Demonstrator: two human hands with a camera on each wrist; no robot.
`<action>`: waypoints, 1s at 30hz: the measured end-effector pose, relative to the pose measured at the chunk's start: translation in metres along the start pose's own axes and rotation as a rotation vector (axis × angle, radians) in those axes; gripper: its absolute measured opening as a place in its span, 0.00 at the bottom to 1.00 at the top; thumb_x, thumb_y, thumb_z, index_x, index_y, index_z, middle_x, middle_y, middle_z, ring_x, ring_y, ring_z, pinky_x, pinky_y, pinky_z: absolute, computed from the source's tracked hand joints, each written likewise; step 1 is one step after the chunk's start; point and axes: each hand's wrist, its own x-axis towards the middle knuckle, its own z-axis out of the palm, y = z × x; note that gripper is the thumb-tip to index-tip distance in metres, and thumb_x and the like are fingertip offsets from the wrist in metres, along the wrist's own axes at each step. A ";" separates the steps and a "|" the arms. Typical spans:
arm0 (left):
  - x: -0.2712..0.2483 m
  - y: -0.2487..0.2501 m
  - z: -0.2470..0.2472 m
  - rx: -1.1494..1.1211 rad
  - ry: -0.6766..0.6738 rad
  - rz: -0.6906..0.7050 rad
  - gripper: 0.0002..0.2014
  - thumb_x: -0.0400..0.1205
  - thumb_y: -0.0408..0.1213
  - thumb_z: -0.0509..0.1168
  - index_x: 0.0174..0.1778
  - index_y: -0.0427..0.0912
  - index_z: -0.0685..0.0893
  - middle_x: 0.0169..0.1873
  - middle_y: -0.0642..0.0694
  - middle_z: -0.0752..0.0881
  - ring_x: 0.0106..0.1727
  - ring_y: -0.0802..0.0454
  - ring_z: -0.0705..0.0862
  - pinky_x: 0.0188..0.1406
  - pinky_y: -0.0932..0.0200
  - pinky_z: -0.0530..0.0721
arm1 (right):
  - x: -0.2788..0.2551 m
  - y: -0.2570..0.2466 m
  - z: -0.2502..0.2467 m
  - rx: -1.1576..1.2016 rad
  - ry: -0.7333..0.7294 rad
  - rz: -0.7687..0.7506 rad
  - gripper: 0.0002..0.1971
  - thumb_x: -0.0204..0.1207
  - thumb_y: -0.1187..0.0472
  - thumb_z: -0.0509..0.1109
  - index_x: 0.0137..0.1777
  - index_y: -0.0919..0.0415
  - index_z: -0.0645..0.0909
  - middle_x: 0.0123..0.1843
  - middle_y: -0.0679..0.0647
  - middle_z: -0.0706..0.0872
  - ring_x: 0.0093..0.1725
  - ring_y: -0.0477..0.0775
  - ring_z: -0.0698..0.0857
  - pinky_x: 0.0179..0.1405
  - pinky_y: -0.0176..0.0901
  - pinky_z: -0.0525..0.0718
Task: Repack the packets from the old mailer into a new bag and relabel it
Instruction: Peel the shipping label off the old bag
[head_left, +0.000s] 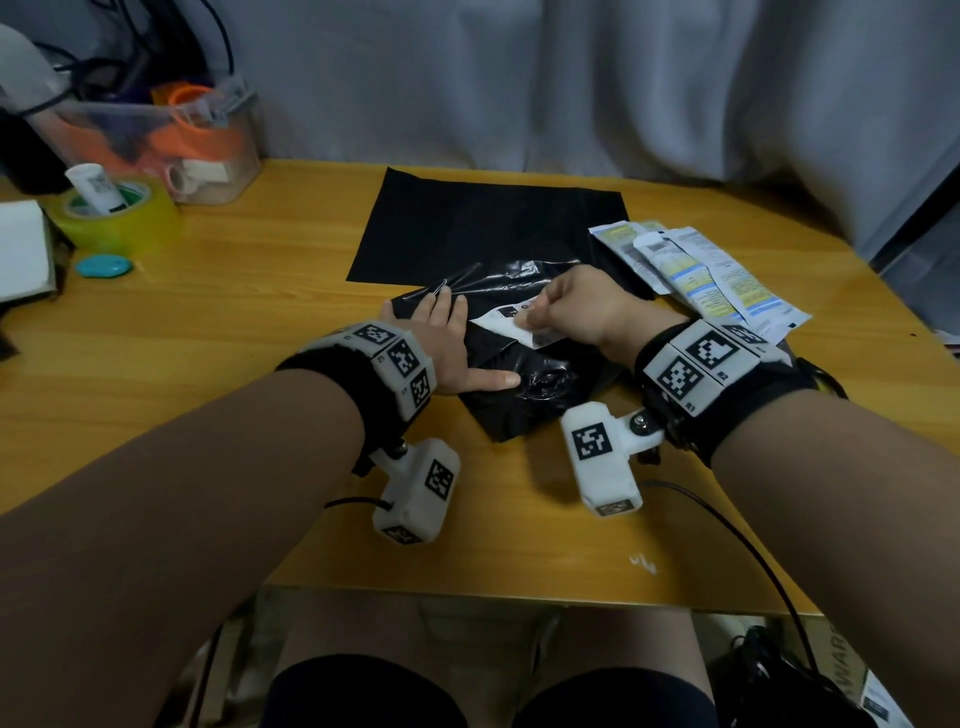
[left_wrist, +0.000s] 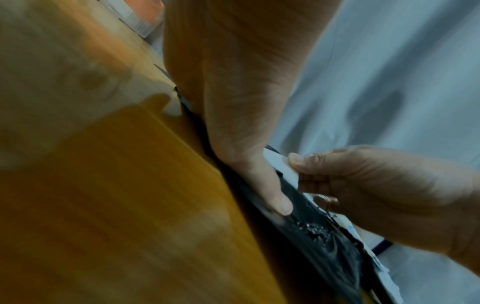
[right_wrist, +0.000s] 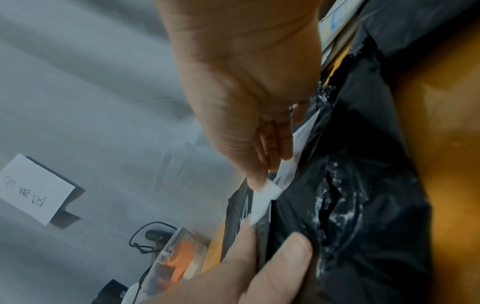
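Two hands at work: both rest on the crumpled old mailer (head_left: 524, 384) near the middle of the wooden table (head_left: 234, 322).
Far left of the grip: a clear plastic bin (head_left: 156, 140) with orange contents, a roll of yellow-green tape (head_left: 117, 221) with a white tube (head_left: 96, 189) standing in its core, and a small teal disc (head_left: 103, 266).
Left hand (head_left: 441, 348): lies flat with straight, spread fingers, pressing the black plastic down just left of the grip; its thumb (left_wrist: 270, 193) points along the mailer toward the other hand.
Label (head_left: 511, 325): white, partly lifted off the mailer, one corner curled up between the two hands.
Right hand (head_left: 576, 312): fingers curled, thumb and fingertips pinching the label's raised edge (right_wrist: 265, 193).
Behind the grip: a new black bag (head_left: 488, 228) lies flat and smooth, its near edge under the old mailer's glossy folds.
Right of the grip: several printed packets (head_left: 696, 270), white with blue and yellow panels, fanned on the table outside both bags.
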 end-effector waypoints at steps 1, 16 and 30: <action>-0.001 -0.001 0.002 -0.024 0.009 0.015 0.59 0.65 0.81 0.45 0.81 0.44 0.32 0.82 0.46 0.32 0.83 0.48 0.35 0.79 0.32 0.40 | 0.000 0.003 0.000 0.021 0.010 -0.002 0.11 0.72 0.63 0.77 0.31 0.61 0.80 0.34 0.55 0.86 0.36 0.49 0.85 0.47 0.42 0.86; -0.004 -0.005 -0.007 0.047 0.182 0.018 0.44 0.73 0.75 0.48 0.79 0.48 0.61 0.77 0.44 0.60 0.76 0.42 0.62 0.69 0.40 0.62 | -0.008 -0.007 0.015 -0.493 -0.017 -0.296 0.10 0.76 0.56 0.71 0.46 0.64 0.87 0.41 0.50 0.87 0.44 0.48 0.83 0.46 0.40 0.81; -0.002 -0.010 -0.018 -0.032 0.138 0.340 0.41 0.81 0.59 0.58 0.83 0.40 0.52 0.83 0.41 0.50 0.84 0.46 0.49 0.82 0.50 0.50 | -0.012 0.005 0.014 -0.629 -0.049 -0.362 0.06 0.76 0.57 0.68 0.44 0.58 0.85 0.45 0.53 0.89 0.47 0.54 0.85 0.49 0.47 0.84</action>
